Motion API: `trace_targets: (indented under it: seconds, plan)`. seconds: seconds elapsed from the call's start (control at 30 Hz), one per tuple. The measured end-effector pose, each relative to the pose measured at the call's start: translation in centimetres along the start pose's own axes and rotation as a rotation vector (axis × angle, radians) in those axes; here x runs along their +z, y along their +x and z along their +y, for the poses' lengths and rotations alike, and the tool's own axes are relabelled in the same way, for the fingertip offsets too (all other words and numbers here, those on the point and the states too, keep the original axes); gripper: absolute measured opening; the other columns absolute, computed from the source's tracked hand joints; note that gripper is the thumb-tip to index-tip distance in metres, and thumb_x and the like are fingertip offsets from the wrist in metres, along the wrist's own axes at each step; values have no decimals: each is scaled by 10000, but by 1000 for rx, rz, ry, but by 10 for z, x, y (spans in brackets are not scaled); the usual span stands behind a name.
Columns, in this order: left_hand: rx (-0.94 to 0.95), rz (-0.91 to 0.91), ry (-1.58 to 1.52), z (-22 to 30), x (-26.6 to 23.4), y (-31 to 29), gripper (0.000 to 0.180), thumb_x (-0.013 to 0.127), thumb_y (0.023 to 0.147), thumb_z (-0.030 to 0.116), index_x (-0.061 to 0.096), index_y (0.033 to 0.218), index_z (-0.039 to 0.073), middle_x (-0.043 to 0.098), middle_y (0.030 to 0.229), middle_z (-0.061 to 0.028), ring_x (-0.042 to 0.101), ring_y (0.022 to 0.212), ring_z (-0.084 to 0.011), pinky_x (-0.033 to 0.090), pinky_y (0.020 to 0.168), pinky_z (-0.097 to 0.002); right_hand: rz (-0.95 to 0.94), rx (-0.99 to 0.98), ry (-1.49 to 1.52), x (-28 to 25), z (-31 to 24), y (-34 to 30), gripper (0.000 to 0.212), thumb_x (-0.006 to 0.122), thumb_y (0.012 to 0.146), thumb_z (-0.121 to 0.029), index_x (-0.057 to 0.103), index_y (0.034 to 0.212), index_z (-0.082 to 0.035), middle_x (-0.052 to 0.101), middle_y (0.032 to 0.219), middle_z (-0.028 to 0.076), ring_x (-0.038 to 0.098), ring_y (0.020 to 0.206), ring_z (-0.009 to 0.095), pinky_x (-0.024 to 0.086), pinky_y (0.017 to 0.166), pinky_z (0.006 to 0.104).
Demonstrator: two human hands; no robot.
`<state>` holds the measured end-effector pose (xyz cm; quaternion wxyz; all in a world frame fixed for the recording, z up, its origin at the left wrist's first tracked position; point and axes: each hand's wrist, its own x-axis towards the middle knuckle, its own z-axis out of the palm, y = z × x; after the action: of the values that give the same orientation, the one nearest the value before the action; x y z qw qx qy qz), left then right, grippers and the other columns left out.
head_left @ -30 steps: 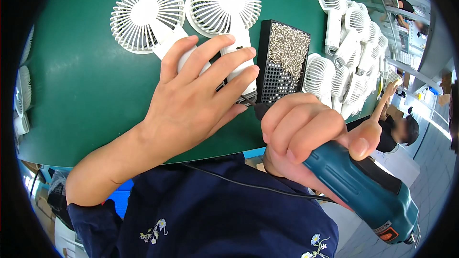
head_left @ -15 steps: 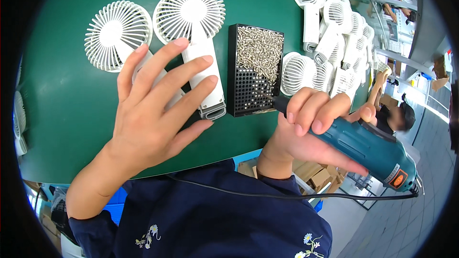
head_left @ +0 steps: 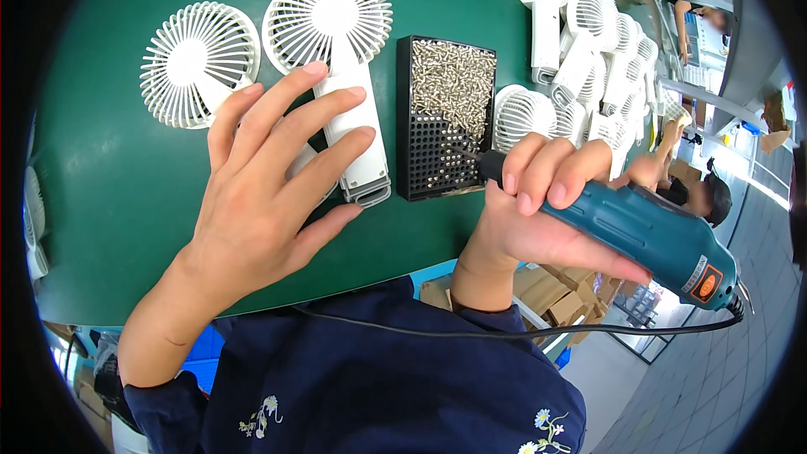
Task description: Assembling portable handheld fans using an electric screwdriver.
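My left hand (head_left: 256, 172) is open, its fingers spread over the handles of two white handheld fans. Its fingertips lie at the handle of the nearer-to-centre fan (head_left: 357, 126); the handle of the left fan (head_left: 187, 63) is mostly hidden beneath the hand. In my right hand (head_left: 546, 202) is a teal electric screwdriver (head_left: 647, 240) with a black nose and a dark cord. Its thin bit points left over a black screw tray (head_left: 404, 151). Loose silver screws (head_left: 454, 76) fill the tray's far part, and some stand in the holes of its near part.
Many white fans (head_left: 588, 25) are heaped right of the tray on the green table (head_left: 92, 227). More fans (head_left: 34, 210) show at the left edge. The cord (head_left: 504, 335) runs across my front. Cardboard boxes (head_left: 563, 294) stand below the table. Other people (head_left: 710, 197) are at the right.
The screwdriver and my right hand have moved slightly away from me, and the bit sits farther up over the tray's holes. My left hand stays over the fans, which appear shifted slightly left.
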<state>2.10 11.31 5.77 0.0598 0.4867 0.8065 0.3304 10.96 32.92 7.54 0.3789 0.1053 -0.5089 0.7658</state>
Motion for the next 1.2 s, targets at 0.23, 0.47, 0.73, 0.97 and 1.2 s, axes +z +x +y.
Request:
trace_targets:
  seconds: [0.23,0.47,0.73,0.97,1.2]
  plan:
    - [19,10,-37,-1,0,-2,629,824,594,142,637,1192,87,534,1369,-112,423,1334,-362,294,1056,-495,-8,0,-28,1,2,3,922,337,778,-875,362,1321,-131,498,703,107,480,465,205,397,432,333]
    - [22,-18,-107,1,1,-6,681,802,609,80,593,1258,65,515,1389,-124,408,1355,-366,305,1041,-481,13,-21,-29,4,-5,3,905,350,776,-877,385,1309,-146,498,691,105,475,455,204,407,426,336]
    - [40,4,-190,1,8,-11,837,773,652,39,406,1404,18,485,1430,-133,404,1360,-360,300,1050,-462,-121,68,41,59,-9,-2,723,434,897,-721,410,1280,-108,486,723,25,450,452,118,368,390,276]
    - [76,56,-203,-2,14,-12,790,739,722,93,374,1417,10,488,1428,-130,421,1351,-337,301,1053,-445,-357,196,75,64,3,-10,711,476,907,-676,350,1362,-144,525,762,61,462,458,163,416,432,329]
    - [59,49,-216,-1,11,-14,771,740,719,108,395,1401,5,491,1420,-128,428,1344,-339,315,1040,-440,-357,305,137,62,2,-22,543,505,938,-474,376,1344,-136,555,874,155,498,628,242,429,613,400]
